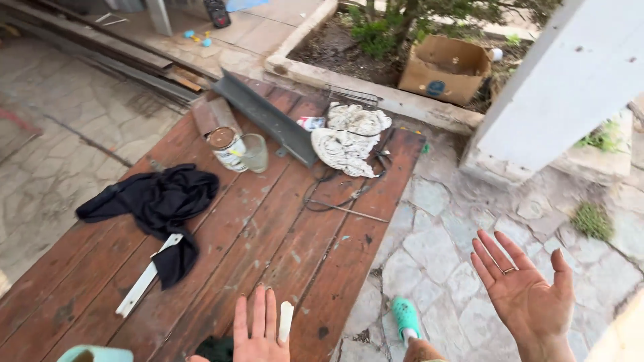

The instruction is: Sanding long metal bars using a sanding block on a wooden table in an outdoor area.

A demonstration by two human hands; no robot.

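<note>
While the left hand lies flat and empty on the wooden table, a small white strip touches its fingers; light and stiff-looking, likely pinched by its edges. Right hand hovers wide, palm up.

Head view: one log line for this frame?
left hand flat on table, beside white strip | right hand open, palm up, empty | black cloth, can untouched
</note>
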